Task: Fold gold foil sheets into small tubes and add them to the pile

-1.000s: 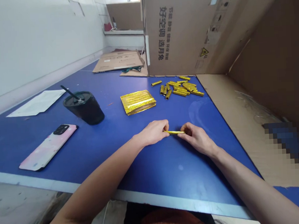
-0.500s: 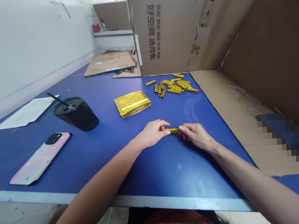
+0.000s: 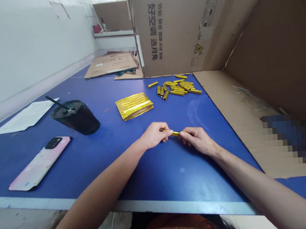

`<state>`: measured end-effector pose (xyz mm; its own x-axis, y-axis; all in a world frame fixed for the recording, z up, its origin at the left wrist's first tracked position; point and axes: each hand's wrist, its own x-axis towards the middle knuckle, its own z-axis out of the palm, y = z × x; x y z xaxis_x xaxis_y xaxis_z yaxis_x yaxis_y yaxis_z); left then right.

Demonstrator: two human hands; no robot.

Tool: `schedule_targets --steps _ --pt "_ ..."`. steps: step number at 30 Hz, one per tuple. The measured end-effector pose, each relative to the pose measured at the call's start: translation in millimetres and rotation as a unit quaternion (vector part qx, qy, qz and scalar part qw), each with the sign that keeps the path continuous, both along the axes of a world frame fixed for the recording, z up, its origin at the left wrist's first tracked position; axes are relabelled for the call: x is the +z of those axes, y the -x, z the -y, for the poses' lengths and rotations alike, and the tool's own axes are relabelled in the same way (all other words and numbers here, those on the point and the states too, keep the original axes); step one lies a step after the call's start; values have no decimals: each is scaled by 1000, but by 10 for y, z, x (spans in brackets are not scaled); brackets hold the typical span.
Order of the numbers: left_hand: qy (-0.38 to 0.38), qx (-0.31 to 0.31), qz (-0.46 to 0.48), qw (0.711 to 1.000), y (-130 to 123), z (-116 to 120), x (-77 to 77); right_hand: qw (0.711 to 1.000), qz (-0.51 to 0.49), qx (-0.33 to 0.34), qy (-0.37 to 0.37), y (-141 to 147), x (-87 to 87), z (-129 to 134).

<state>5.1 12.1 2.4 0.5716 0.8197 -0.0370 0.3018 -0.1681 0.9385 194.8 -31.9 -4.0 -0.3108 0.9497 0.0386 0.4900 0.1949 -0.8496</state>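
Observation:
A thin gold strip [image 3: 175, 134] is held between my two hands over the blue table [image 3: 151, 176]. My left hand [image 3: 156, 135] pinches its left end between thumb and fingers. The right end is gripped by my right hand [image 3: 196, 138], its fingers curled. Beyond my hands lies a flat stack of gold foil pieces [image 3: 135, 106]. Farther back, several small folded gold tubes [image 3: 178, 87] lie in a loose pile, some showing open ends. My fingertips cover both ends of the strip.
To the left stand a black cup with a straw [image 3: 76, 117], a phone in a pink and white case [image 3: 40, 164] and white paper [image 3: 25, 117]. Flat cardboard [image 3: 111, 64] lies at the back. A large carton [image 3: 176, 30] stands behind the pile.
My left fingers have closed more around the strip's left end, and less of the strip shows between my hands. It slants slightly more. The whole view has shifted a little.

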Motion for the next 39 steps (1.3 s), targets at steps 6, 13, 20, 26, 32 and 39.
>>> schedule_targets --steps 6,13,20,26,32,39 --pt "-28 -42 -23 998 -36 82 16 997 31 66 23 55 31 53" --pt "-38 -41 -44 998 -67 109 -8 995 63 62 -41 108 0 75" --pt "-51 3 -24 998 -31 72 10 999 43 17 0 112 12 61" --pt "-33 31 16 999 -7 22 10 999 28 -1 -21 110 9 56" --pt "74 40 177 981 -129 117 -35 998 -25 -27 -43 168 -69 84" --pt "121 103 220 963 -203 183 -65 999 -38 -17 -25 225 -80 71"
